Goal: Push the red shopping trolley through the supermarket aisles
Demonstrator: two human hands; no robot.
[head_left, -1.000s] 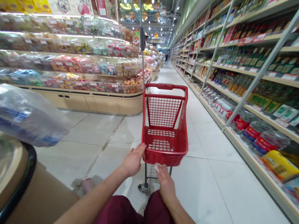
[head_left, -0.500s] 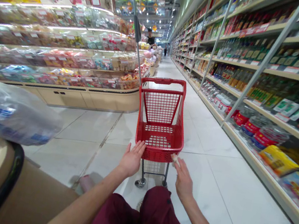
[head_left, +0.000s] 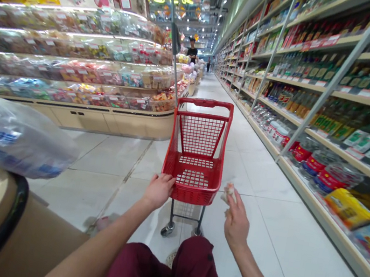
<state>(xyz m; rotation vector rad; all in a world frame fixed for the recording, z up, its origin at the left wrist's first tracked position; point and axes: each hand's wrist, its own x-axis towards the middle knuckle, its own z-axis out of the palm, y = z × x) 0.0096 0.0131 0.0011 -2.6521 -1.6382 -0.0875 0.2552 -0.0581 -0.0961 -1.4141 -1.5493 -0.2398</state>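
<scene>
Contact now rests with the left hand (head_left: 157,192) alone, its fingers (head_left: 168,181) at the near-left corner of the red plastic basket trolley (head_left: 194,196) ahead, grip unclear; the right hand (head_left: 237,222), moved clear, pinches a crumpled whitish wad (head_left: 228,191).

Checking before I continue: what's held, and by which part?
Right hand pinches a crumpled pale wad, perhaps tissue, by its right side. Left hand touches the red cart at its near left corner; grip unclear.
</scene>
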